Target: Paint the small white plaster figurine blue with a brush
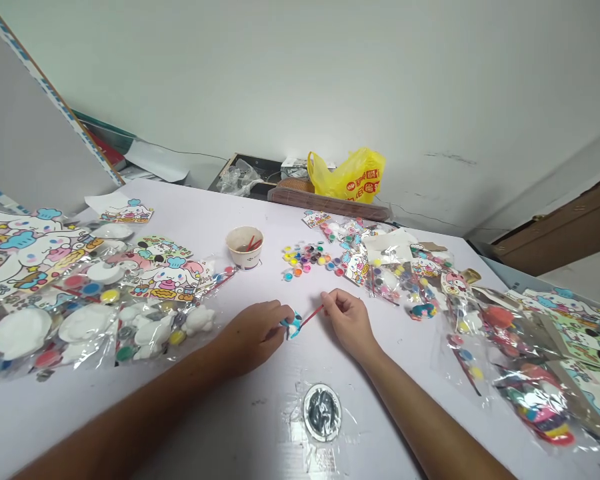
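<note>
Between the fingers of my left hand is a small white figurine with light blue paint on it. My right hand pinches a thin red paintbrush near its back end. The brush points down and left, its tip at the figurine's right side. Part of the figurine is hidden behind my left fingers. Beyond my hands lies a cluster of small paint pots in many colours. A paper cup with red brushes leaning in it stands to the left of them.
Clear bags of white figurines and paints cover the left side. More packed kits spread over the right, near a painted colourful figurine. A yellow plastic bag sits at the back edge. A taped round cover lies in front.
</note>
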### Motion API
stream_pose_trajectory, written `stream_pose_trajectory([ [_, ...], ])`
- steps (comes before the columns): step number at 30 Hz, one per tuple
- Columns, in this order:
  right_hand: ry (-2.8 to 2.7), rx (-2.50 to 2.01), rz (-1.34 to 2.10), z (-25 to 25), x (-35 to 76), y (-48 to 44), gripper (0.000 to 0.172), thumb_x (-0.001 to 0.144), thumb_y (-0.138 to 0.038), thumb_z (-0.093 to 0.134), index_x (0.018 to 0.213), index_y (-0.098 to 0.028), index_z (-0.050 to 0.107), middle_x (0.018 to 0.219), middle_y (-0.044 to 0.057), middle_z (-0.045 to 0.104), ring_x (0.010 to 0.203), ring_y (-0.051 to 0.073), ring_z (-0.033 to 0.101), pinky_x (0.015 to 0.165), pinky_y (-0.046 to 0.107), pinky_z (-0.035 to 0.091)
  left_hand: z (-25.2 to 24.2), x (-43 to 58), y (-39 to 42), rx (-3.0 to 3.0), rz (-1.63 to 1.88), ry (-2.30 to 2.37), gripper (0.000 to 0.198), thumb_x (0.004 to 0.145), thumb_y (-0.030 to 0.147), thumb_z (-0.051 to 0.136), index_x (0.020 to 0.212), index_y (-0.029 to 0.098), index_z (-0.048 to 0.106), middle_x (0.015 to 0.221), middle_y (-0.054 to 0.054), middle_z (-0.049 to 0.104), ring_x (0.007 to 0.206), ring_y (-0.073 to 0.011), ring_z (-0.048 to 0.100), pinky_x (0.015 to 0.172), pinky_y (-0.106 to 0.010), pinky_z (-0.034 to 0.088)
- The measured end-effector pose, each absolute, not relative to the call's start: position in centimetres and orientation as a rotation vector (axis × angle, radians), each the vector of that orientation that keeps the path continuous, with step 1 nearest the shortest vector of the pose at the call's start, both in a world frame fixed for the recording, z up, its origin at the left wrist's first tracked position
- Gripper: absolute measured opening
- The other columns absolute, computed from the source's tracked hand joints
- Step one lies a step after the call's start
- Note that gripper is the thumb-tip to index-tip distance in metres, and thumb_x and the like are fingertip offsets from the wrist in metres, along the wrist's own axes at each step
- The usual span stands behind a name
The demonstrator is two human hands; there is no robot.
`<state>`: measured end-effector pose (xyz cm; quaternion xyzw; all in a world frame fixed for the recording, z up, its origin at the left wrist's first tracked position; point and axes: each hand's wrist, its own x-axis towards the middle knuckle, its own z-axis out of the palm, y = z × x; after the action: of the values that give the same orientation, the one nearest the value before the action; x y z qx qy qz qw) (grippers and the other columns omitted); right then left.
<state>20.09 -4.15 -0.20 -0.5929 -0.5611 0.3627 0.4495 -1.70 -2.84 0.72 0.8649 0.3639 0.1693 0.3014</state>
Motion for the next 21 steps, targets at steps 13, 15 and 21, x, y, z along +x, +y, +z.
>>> stream_pose_trajectory([
  [13, -1.387, -1.441, 0.866, -0.37, 20.22, -4.15, 0.038, 0.090, -0.044, 0.053, 0.061, -0.021, 0.045, 0.056, -0.005, 0.036, 0.054, 0.012, 0.033, 0.053, 0.025, 0.027, 0.67, -1.78, -2.79, 2.285, 0.448, 0.973, 0.015, 0.084, 0.013, 0.041, 0.089, 0.021, 0.053, 0.076, 0.001, 0.051, 0.067, -0.0169, 0.046, 0.062, -0.028, 0.030],
  [15, -1.388, -1.435, 0.869, -0.37, 20.19, -4.12, 0.038, 0.090, -0.045, 0.053, 0.061, -0.021, 0.045, 0.056, -0.005, 0.036, 0.055, 0.012, 0.033, 0.053, 0.025, 0.028, 0.67, -1.84, -2.79, 2.285, 0.450, 0.970, 0.016, 0.084, 0.014, 0.041, 0.090, 0.021, 0.053, 0.076, 0.001, 0.051, 0.068, -0.0170, 0.046, 0.061, -0.028, 0.030],
  [21, -1.406, -1.422, 0.883, -0.49, 20.16, -4.17, 0.039, 0.090, -0.046, 0.054, 0.061, -0.021, 0.046, 0.056, -0.005, 0.037, 0.055, 0.012, 0.033, 0.053, 0.025, 0.029, 0.61, -1.85, -2.80, 2.292, 0.444, 0.974, 0.016, 0.085, 0.016, 0.041, 0.090, 0.021, 0.054, 0.075, 0.002, 0.052, 0.067, -0.0168, 0.047, 0.061, -0.028, 0.031],
])
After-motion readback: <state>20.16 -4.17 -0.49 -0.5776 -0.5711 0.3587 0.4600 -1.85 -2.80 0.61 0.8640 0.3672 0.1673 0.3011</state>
